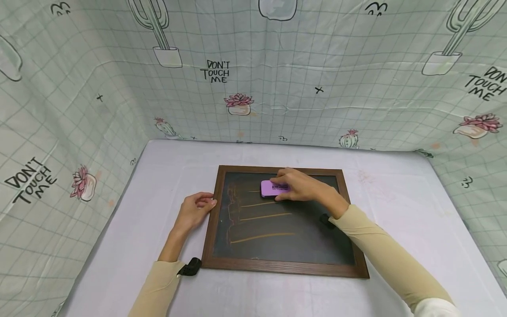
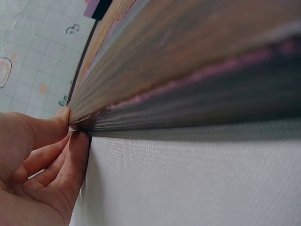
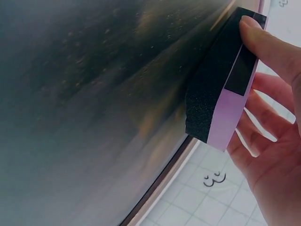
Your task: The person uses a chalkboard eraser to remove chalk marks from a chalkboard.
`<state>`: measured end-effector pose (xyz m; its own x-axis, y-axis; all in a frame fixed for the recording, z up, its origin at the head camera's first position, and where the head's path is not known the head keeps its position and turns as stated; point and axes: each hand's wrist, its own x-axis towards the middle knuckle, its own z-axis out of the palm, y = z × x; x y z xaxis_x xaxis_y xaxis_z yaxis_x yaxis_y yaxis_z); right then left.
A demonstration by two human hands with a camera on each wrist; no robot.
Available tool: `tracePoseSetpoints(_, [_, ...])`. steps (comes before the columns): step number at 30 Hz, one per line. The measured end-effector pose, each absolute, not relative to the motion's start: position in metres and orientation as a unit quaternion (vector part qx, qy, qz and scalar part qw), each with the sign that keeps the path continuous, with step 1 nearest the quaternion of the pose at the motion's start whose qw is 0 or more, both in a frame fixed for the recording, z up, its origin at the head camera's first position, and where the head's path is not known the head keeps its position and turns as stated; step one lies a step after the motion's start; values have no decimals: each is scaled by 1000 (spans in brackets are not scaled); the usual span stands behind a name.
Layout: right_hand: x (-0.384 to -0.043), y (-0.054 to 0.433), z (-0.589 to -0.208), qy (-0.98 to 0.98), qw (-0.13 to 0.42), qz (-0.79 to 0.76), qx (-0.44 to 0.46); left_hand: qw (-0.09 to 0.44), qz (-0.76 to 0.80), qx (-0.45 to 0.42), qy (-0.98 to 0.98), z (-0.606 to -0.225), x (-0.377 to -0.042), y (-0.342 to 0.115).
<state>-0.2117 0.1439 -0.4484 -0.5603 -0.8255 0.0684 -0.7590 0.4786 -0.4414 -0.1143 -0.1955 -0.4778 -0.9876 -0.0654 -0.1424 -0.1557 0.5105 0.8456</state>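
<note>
A chalkboard (image 1: 317,244) with a brown wooden frame (image 1: 285,267) lies on the table. Several yellowish chalk lines (image 1: 263,237) run across its left half, beside a fainter wavy reddish line. My right hand (image 1: 301,185) grips a purple eraser (image 1: 271,188) between thumb and fingers over the upper part of the board. In the right wrist view the eraser's dark felt (image 3: 202,103) faces the board, where yellowish smears show. At the board's left side, my left hand (image 1: 194,213) pinches the frame's edge, thumb on top and fingers along the outer side, as the left wrist view (image 2: 44,165) shows.
A white cloth (image 1: 166,167) covers the table under the board. Behind and at both sides hangs a pale green gridded curtain (image 1: 277,79) with cactus drawings and lettering. Black wrist mounts (image 1: 191,267) sit at both sleeve cuffs, the right one over the board.
</note>
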Motion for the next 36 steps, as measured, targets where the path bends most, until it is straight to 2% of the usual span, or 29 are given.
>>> tracePoseSetpoints(36, [-214, 89, -440, 857, 94, -157, -482, 48, 492, -61, 867, -477, -114, -194])
